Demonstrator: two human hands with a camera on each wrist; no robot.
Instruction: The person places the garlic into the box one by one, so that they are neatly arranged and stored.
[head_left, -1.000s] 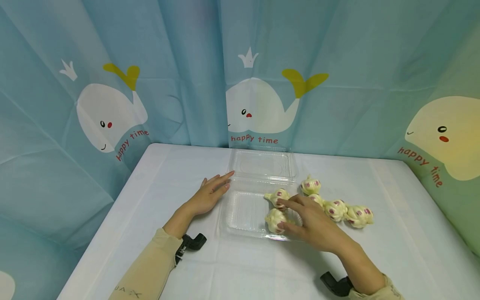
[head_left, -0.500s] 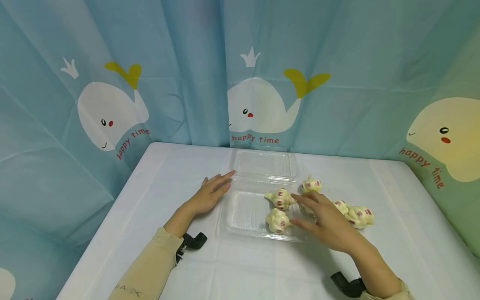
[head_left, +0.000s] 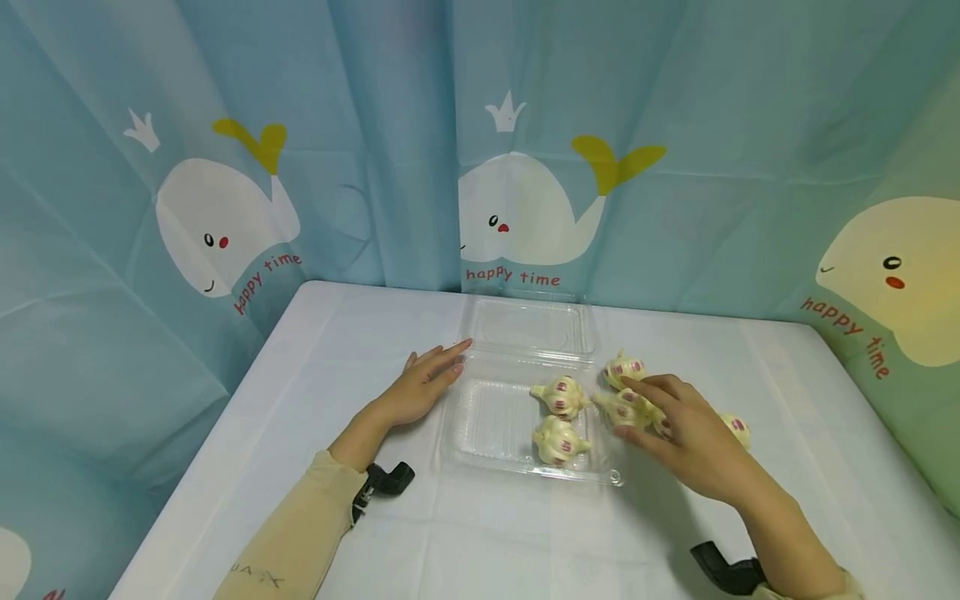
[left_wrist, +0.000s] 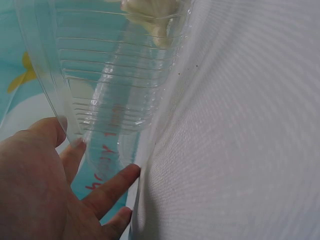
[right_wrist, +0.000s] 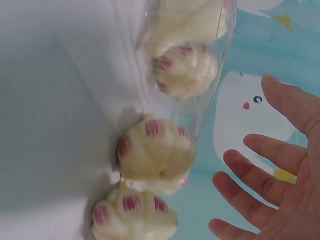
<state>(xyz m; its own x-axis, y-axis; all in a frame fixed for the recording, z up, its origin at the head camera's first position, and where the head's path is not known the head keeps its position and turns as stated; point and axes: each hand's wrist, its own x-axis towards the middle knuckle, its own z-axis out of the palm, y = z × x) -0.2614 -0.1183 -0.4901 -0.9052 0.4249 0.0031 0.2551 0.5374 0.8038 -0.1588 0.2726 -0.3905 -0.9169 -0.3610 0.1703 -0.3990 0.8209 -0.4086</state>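
Observation:
Two garlic bulbs (head_left: 560, 418) lie in the right half of the base of a clear plastic clamshell box (head_left: 491, 417). My left hand (head_left: 415, 390) rests at the box's left side, fingers extended; in the left wrist view its fingertips are right at the clear wall. My right hand (head_left: 693, 433) hovers over the loose garlic bulbs (head_left: 624, 408) just right of the box, thumb and fingers spread with nothing between them. Another garlic bulb (head_left: 622, 367) sits behind that one. Farther right, more bulbs are partly hidden by my right hand. In the right wrist view several garlic bulbs (right_wrist: 156, 150) show below my spread fingers.
The box's lid (head_left: 528, 327) lies folded back toward the curtain (head_left: 375, 167), which has printed whales. A white cloth (head_left: 480, 542) covers the table. A black camera mount (head_left: 386, 482) is strapped to the left wrist, and another black mount (head_left: 727, 571) to the right.
My right hand has let go of a garlic bulb in the box and moved right, out over the loose bulbs, with fingers spread. My left hand stays in place.

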